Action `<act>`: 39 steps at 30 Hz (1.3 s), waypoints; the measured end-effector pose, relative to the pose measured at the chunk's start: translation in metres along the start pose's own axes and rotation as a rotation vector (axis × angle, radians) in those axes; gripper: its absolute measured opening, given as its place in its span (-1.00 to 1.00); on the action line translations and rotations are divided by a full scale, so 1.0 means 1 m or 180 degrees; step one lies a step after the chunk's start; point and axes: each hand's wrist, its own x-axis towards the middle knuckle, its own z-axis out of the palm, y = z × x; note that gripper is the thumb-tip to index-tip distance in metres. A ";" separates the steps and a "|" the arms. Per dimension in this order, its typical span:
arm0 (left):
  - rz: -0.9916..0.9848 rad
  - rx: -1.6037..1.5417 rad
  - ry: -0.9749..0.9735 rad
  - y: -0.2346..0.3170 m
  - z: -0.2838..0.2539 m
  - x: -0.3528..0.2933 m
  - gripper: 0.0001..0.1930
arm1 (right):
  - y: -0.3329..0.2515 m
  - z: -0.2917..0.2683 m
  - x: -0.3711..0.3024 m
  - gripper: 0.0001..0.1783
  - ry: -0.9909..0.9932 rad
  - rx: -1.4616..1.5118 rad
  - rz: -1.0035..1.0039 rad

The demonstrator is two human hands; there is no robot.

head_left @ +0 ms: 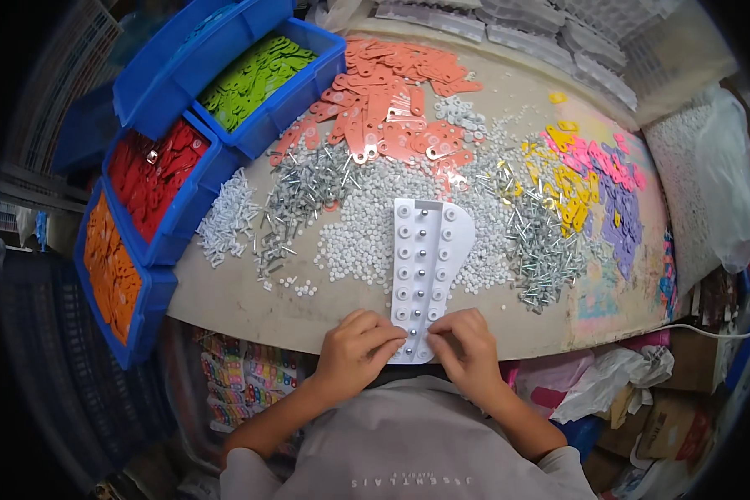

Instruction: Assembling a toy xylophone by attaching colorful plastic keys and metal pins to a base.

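A long white tray-like jig (pixel 461 242) lies on the table in front of me, one side bulging outward at its far end. Down its middle runs a row of metal pins (pixel 422 252), with white round washers (pixel 403 252) lined along both sides. At the jig's near end, my left hand (pixel 357 348) touches the left edge, thumb and fingertips pinched together. Opposite it, my right hand (pixel 468 346) is pinched over the right edge. Whatever is between the fingertips of either hand is too small to make out.
Loose white washers (pixel 354 242) and metal pins (pixel 546 262) surround the jig. Beyond lie coral flat pieces (pixel 404 62). Yellow (pixel 577 196), pink (pixel 596 158) and purple pieces (pixel 623 225) are at right. Blue bins (pixel 287 104) stand left; a filled plastic bag (pixel 692 175) sits far right.
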 end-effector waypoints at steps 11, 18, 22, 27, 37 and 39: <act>0.0280 0.0501 0.0438 -0.001 0.005 0.002 -0.85 | 0.020 0.011 -0.006 -0.75 0.0344 -0.0867 -0.1002; 0.0913 0.0636 0.0432 -0.014 0.001 0.006 -0.84 | 0.017 -0.011 0.016 -0.79 0.0098 -0.0601 -0.1275; 0.0927 0.0238 0.0285 -0.005 -0.031 0.047 -0.88 | 0.021 -0.035 0.065 -0.84 0.0547 -0.0839 -0.1497; 0.1343 0.1375 0.0538 -0.018 -0.056 0.161 -0.89 | 0.058 -0.065 0.182 -0.91 0.1146 -0.1397 -0.1057; 0.0804 0.1391 0.0432 -0.066 -0.005 0.324 -0.83 | 0.109 -0.049 0.242 -0.92 0.0844 -0.2154 -0.0657; 0.0786 0.1921 0.0528 -0.073 0.004 0.335 -0.80 | 0.104 -0.048 0.237 -0.92 0.0897 -0.2035 -0.0697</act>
